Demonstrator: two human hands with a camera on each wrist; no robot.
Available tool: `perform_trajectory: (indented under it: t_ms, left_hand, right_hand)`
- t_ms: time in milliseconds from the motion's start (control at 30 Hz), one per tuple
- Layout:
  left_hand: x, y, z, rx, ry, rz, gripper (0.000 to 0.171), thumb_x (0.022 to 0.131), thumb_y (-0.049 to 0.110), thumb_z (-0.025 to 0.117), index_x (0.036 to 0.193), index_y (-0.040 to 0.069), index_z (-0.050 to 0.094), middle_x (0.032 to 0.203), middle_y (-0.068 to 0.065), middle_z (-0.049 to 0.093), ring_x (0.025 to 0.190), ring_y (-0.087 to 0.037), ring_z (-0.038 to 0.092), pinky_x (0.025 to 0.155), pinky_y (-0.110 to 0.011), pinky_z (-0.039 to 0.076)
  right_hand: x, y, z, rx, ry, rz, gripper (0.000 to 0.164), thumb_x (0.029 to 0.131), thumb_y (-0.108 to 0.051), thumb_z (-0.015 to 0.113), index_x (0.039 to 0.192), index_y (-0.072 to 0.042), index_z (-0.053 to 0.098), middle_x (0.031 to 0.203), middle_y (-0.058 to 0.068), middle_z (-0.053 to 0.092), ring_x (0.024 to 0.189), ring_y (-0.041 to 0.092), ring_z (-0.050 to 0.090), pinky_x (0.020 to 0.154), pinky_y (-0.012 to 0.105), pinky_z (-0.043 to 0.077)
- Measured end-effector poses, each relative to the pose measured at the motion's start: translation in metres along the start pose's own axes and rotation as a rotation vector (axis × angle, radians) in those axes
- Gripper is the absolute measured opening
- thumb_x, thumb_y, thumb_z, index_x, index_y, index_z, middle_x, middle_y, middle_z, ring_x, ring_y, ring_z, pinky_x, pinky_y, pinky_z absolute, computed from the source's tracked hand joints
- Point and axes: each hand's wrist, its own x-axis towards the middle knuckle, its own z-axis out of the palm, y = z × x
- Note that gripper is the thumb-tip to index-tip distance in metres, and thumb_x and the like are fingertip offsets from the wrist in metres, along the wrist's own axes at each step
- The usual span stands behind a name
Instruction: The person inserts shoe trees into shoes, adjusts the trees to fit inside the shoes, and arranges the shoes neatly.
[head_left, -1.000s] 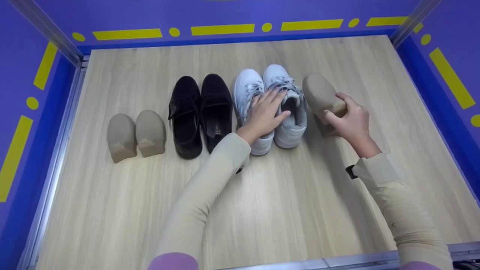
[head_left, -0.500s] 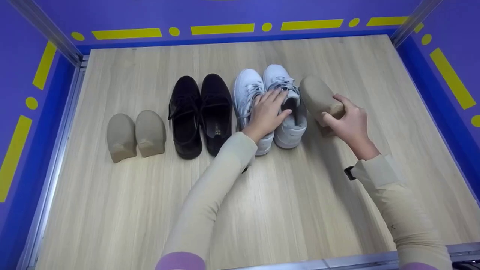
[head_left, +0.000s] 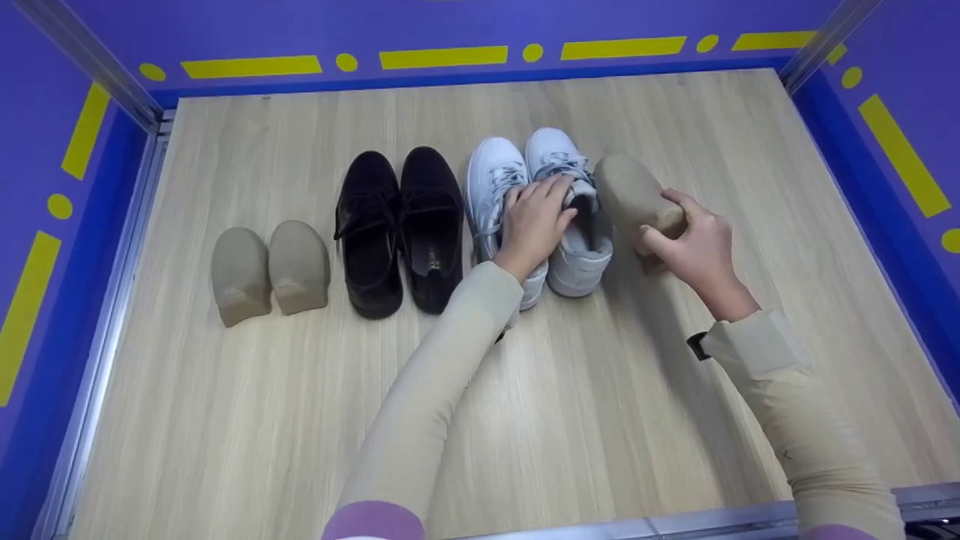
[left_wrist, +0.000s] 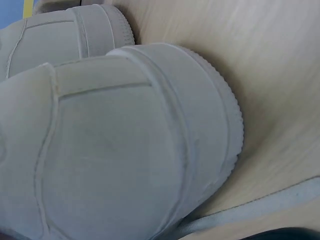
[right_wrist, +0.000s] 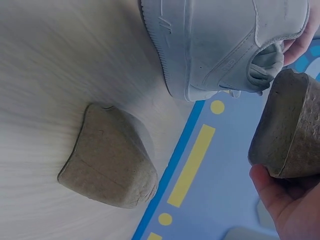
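Observation:
A pair of white sneakers stands right of centre in the head view: the left sneaker [head_left: 495,161] and the right sneaker [head_left: 581,262], both with grey laces. My left hand [head_left: 536,225] lies across them, its fingertips at the right sneaker's tongue and its thumb by the collar. My right hand [head_left: 701,240] grips the end of a brown moulded-pulp shoe insert [head_left: 634,191] between thumb and fingers, just right of the right sneaker. The right wrist view shows its hollow end. A second pulp insert [right_wrist: 110,160] sits on the board, mostly hidden under the held one in the head view.
Left of the sneakers stand a left black shoe [head_left: 371,292] and a right black shoe [head_left: 431,176]. Two more pulp inserts, a left one [head_left: 240,266] and a right one [head_left: 298,262], stand farther left. Blue-purple walls [head_left: 480,22] border the wooden board [head_left: 285,420].
My right hand has shifted the held insert slightly left and toward me. My left wrist has moved a little right, and the left thumb lies closer to its fingers.

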Motion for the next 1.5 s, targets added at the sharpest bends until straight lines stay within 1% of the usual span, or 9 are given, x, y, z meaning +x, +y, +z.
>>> perform_trajectory:
  t_ms: [233,467,633,767,900,1033,1133,1300,1500]
  left_hand:
    - [0.002,-0.001,0.002,0.001,0.063,-0.001,0.043,0.087,0.034,0.050,0.128,0.024,0.045,0.129,0.010,0.049,0.114,-0.010,0.049,0.094,-0.030,0.031]
    - [0.003,-0.001,0.001,0.022,0.063,0.014,0.039,0.089,0.031,0.047,0.128,0.024,0.046,0.127,0.010,0.051,0.110,-0.010,0.052,0.091,-0.030,0.032]
    - [0.004,-0.002,0.000,0.078,0.112,0.082,0.028,0.089,0.025,0.047,0.116,0.021,0.051,0.118,0.007,0.058,0.100,-0.013,0.057,0.088,-0.030,0.034]
    - [0.004,-0.002,0.001,0.103,0.164,0.150,0.019,0.087,0.020,0.047,0.103,0.021,0.057,0.118,0.005,0.059,0.101,-0.015,0.058,0.085,-0.031,0.037]
    - [0.005,-0.002,0.002,0.111,0.133,0.179,0.026,0.086,0.018,0.047,0.104,0.029,0.061,0.121,0.000,0.057,0.107,-0.018,0.054,0.088,-0.033,0.037]
    - [0.006,-0.003,0.000,0.122,0.054,0.198,0.034,0.086,0.017,0.046,0.111,0.036,0.059,0.126,-0.001,0.049,0.111,-0.020,0.048,0.092,-0.035,0.035]
    - [0.008,-0.002,-0.001,0.135,-0.002,0.218,0.037,0.086,0.017,0.047,0.116,0.037,0.056,0.131,0.001,0.045,0.115,-0.020,0.044,0.095,-0.035,0.032]
    - [0.009,-0.002,-0.001,0.161,0.022,0.260,0.034,0.087,0.019,0.045,0.116,0.033,0.056,0.130,0.003,0.047,0.119,-0.019,0.042,0.096,-0.035,0.031]
    - [0.013,0.000,0.001,0.195,0.022,0.262,0.029,0.090,0.026,0.042,0.117,0.030,0.053,0.127,0.003,0.049,0.117,-0.018,0.044,0.095,-0.034,0.031]
  right_hand:
    - [-0.001,-0.002,-0.002,0.014,-0.003,0.004,0.049,0.066,-0.020,0.062,0.112,-0.003,0.060,0.101,0.023,0.063,0.083,0.034,0.059,0.072,0.041,0.041]
    - [-0.002,-0.004,-0.004,0.003,-0.026,0.014,0.050,0.067,-0.021,0.062,0.114,-0.004,0.059,0.101,0.024,0.062,0.084,0.033,0.058,0.073,0.043,0.041]
    - [-0.004,-0.004,-0.005,-0.007,-0.034,0.015,0.050,0.068,-0.022,0.061,0.115,-0.004,0.058,0.099,0.025,0.063,0.083,0.032,0.058,0.074,0.045,0.041]
    - [-0.004,-0.003,-0.005,-0.002,-0.039,0.018,0.050,0.069,-0.022,0.061,0.115,-0.004,0.058,0.100,0.024,0.063,0.082,0.030,0.057,0.074,0.043,0.041]
    - [-0.004,-0.002,-0.006,0.000,-0.043,0.026,0.050,0.069,-0.023,0.062,0.115,-0.005,0.058,0.100,0.023,0.063,0.082,0.028,0.056,0.074,0.042,0.041]
    - [-0.005,-0.002,-0.006,-0.014,-0.049,0.022,0.050,0.069,-0.022,0.060,0.115,-0.003,0.058,0.096,0.024,0.064,0.074,0.026,0.052,0.070,0.038,0.040]
    - [-0.006,-0.002,-0.007,-0.021,-0.052,0.021,0.049,0.069,-0.021,0.058,0.114,-0.003,0.058,0.090,0.024,0.065,0.069,0.024,0.048,0.064,0.032,0.037]
    - [-0.007,-0.002,-0.008,-0.026,-0.054,0.019,0.048,0.070,-0.022,0.057,0.115,-0.004,0.058,0.080,0.023,0.064,0.063,0.023,0.043,0.059,0.026,0.033]
    - [-0.007,-0.003,-0.010,-0.022,-0.061,0.037,0.048,0.070,-0.022,0.057,0.115,-0.004,0.058,0.082,0.023,0.064,0.065,0.023,0.045,0.060,0.026,0.034]
